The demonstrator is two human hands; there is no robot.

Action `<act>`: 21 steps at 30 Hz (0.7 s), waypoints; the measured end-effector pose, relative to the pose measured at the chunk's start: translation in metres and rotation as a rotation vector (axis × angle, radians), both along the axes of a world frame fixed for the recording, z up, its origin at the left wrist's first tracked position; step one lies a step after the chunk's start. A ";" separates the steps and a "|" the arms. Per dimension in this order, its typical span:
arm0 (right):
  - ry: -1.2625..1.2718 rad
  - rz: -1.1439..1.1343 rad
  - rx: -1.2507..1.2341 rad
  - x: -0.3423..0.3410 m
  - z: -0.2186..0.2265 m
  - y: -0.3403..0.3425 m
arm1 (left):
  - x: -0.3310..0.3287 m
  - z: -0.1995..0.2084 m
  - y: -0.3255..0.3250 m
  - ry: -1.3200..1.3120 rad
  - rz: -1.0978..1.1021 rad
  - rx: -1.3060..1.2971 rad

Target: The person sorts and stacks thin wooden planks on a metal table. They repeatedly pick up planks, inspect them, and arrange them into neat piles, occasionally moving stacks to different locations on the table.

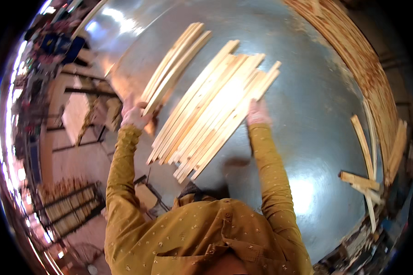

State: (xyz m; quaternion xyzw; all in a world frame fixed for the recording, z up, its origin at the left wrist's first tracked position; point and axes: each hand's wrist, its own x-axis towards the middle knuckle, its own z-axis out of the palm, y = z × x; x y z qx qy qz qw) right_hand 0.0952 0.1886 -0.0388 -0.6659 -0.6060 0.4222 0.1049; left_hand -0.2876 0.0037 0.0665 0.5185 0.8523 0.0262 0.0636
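1. No words, numbers or signs can be read on the wooden strips (206,107) or the worktop (312,137).
2. None can be read on the shirt (188,233).
3. The clutter (55,44) at left is blurred.

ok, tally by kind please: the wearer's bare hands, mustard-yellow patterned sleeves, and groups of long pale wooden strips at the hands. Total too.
Bare hands: 2 (left hand, right hand)
Mustard-yellow patterned sleeves: 2 (left sleeve, right sleeve)
Groups of long pale wooden strips: 2 (narrow group at the left hand, wide row at the right)
Total: 6
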 end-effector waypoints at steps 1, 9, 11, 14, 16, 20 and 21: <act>0.021 0.043 -0.022 0.000 0.001 -0.004 | -0.007 -0.003 0.011 0.056 -0.182 -0.337; -0.439 -0.045 0.301 0.239 0.051 0.014 | -0.043 -0.087 -0.016 -0.654 0.175 -0.009; -0.588 -0.446 0.376 0.325 0.106 0.033 | -0.080 -0.116 -0.029 -0.466 0.105 -0.007; -0.913 -1.041 0.474 0.491 0.032 0.001 | -0.059 -0.107 0.021 -0.139 0.344 -0.379; -0.851 -1.374 0.256 0.539 0.027 -0.005 | -0.001 -0.088 0.051 0.013 0.315 -0.075; -0.507 -1.414 0.068 0.586 0.019 0.008 | 0.164 -0.024 0.164 -0.312 -0.178 0.491; -0.518 -1.427 0.058 0.576 0.021 0.023 | 0.213 -0.018 0.210 -0.362 -0.325 0.429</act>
